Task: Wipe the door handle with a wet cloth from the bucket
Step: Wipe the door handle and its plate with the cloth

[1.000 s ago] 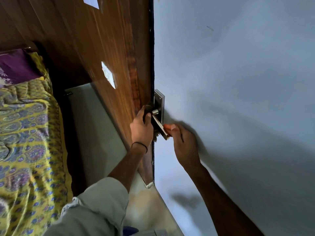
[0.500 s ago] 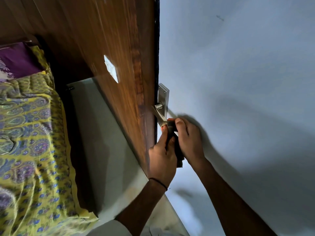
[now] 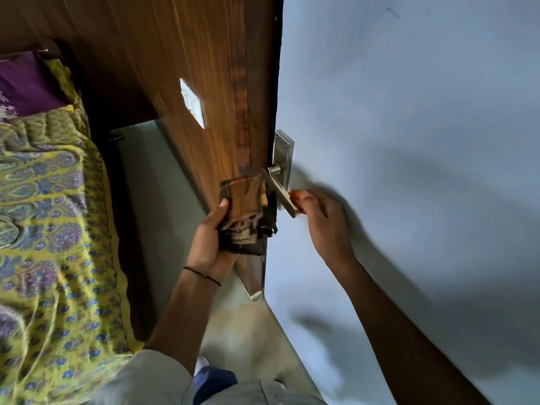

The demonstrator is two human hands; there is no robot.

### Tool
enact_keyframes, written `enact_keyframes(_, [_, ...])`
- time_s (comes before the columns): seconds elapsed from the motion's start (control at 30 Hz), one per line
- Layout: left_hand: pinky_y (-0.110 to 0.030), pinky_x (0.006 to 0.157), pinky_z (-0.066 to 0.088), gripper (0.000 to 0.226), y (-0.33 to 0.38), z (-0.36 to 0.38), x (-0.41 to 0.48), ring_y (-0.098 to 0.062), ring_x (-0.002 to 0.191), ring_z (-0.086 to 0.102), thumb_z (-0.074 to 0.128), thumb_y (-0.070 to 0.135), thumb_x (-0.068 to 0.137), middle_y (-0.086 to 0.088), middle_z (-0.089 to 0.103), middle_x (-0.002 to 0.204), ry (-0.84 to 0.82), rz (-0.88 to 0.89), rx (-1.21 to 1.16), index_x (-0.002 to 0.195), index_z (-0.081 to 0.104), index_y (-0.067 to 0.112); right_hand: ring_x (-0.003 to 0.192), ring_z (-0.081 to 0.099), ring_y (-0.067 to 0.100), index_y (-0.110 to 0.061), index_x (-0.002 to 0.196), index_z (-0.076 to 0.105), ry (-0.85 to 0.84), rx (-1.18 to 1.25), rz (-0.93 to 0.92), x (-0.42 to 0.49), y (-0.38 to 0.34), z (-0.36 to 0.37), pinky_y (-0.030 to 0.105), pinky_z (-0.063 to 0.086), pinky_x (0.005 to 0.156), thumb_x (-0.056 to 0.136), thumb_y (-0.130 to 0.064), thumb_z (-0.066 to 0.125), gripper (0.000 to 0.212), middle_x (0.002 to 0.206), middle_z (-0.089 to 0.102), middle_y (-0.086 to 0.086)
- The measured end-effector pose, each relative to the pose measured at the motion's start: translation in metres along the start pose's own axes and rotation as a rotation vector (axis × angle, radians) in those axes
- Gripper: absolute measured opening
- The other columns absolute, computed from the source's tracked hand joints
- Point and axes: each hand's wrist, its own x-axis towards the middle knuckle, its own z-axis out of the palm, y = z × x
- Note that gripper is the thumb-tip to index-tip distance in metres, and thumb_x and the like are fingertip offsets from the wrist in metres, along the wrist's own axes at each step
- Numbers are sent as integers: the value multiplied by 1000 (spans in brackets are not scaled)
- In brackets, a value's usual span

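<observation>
A silver lever door handle on its metal plate sticks out from the edge of the brown wooden door. My left hand grips a dark, crumpled cloth just left of and below the lever, spread partly flat. My right hand pinches the free end of the lever with its fingertips. No bucket is in view.
The pale grey door face fills the right side. A bed with a yellow patterned cover lies at the left, with a strip of light floor between it and the door. A white switch plate sits on the wood.
My left hand has pulled the cloth off the lever, down and to the left, and opened it out. My right hand now holds the lever's end.
</observation>
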Motion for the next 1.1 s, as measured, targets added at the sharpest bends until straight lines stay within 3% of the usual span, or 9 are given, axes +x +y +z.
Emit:
enact_keyframes(0.1, [-31, 73, 64, 56, -2, 10, 2, -17, 80, 77, 34, 19, 107, -7, 80, 91, -85, -39, -110, 81, 83, 12, 88, 64, 35, -4, 93, 71, -23, 34, -2, 0, -3, -1, 38, 52, 74, 93, -35, 49, 39, 89, 71, 21])
enact_keyframes(0.23, [-51, 112, 44, 46, -23, 31, 26, -38, 125, 59, 65, 21, 93, -21, 61, 131, 64, 70, -1, 132, 58, -3, 73, 57, 36, 2, 83, 62, -24, 78, -46, 0, -2, -1, 33, 44, 68, 98, -36, 49, 43, 77, 64, 24])
enact_keyframes(0.37, [-32, 86, 53, 30, -47, 63, 37, -28, 107, 60, 51, 7, 98, -12, 60, 118, 292, 218, 273, 123, 58, 23, 60, 43, 9, -19, 64, 52, -22, 85, -43, 0, -1, -2, 27, 38, 59, 102, -27, 49, 39, 58, 50, -9])
enact_keyframes(0.5, [-32, 92, 39, 29, -55, 74, 37, -29, 108, 46, 47, 15, 98, -11, 42, 118, 505, 386, 574, 126, 52, 16, 58, 48, 1, -19, 68, 58, -46, 87, -62, 0, 0, -5, 15, 40, 58, 104, -20, 48, 38, 59, 59, -12])
enact_keyframes(0.6, [-51, 95, 50, 12, -60, 71, 37, -30, 102, 60, 45, 35, 94, -15, 61, 113, 401, 460, 552, 99, 54, 30, 68, 55, 8, -8, 84, 67, -58, 100, -72, -1, 0, -4, 25, 47, 65, 99, -32, 47, 35, 74, 68, 10])
enact_keyframes(0.73, [-42, 91, 56, 41, -64, 73, 20, -22, 108, 66, 44, 55, 96, -6, 67, 113, 258, 416, 580, 114, 64, 24, 71, 64, -1, -24, 79, 67, -63, 98, -41, 1, 6, -5, 16, 48, 67, 103, -27, 47, 31, 73, 71, -11])
enact_keyframes(0.83, [-31, 58, 55, 31, -62, 80, 18, -15, 68, 69, 61, 47, 94, 6, 69, 71, 187, 302, 504, 94, 65, 16, 78, 66, -5, -28, 80, 68, -59, 86, -31, 2, 7, -5, 13, 49, 73, 104, -25, 46, 33, 75, 73, -19])
enact_keyframes(0.93, [-27, 56, 51, 26, -50, 85, 31, -21, 64, 63, 64, 40, 92, 2, 64, 69, 247, 228, 482, 93, 65, 15, 97, 73, 11, -14, 97, 75, -51, 90, -24, 3, 9, -3, 27, 54, 88, 98, -39, 46, 39, 92, 78, -5])
enact_keyframes(1.1, [-32, 71, 47, 28, -17, 89, 64, -22, 75, 59, 55, 36, 95, 1, 59, 75, 355, 217, 447, 100, 66, 10, 92, 70, 11, -12, 95, 74, -27, 57, -11, 1, 7, -4, 20, 49, 83, 103, -31, 47, 34, 85, 76, -9])
